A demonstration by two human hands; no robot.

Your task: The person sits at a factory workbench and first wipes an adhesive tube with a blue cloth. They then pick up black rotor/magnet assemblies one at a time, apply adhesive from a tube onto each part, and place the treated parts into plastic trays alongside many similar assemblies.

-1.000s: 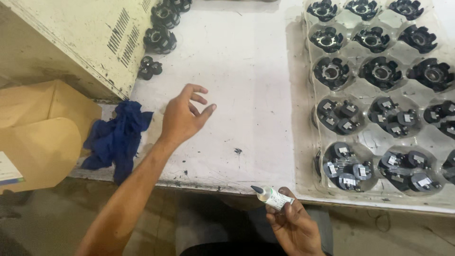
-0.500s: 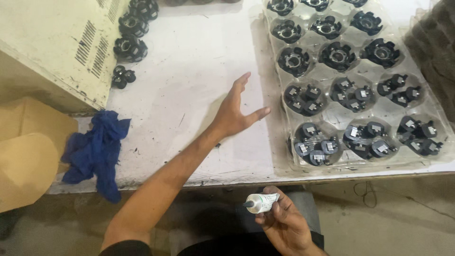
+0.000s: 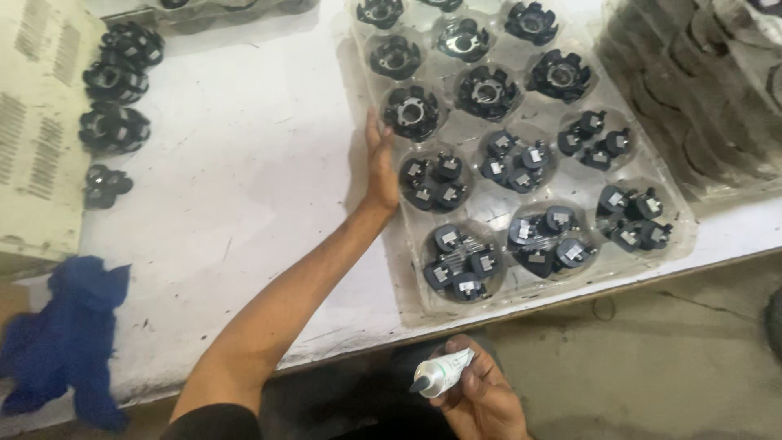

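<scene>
Against the clear plastic tray's (image 3: pixel 652 253) left edge, left hand (image 3: pixel 380 167) lies flat, fingers extended; near, right hand (image 3: pixel 482 395) grips a small white tube (image 3: pixel 440 374).

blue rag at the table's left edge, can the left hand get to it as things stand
Probably yes: the left hand lies flat against the clear plastic tray, holding nothing, and only bare white tabletop lies between it and the crumpled blue cloth rag.
</scene>
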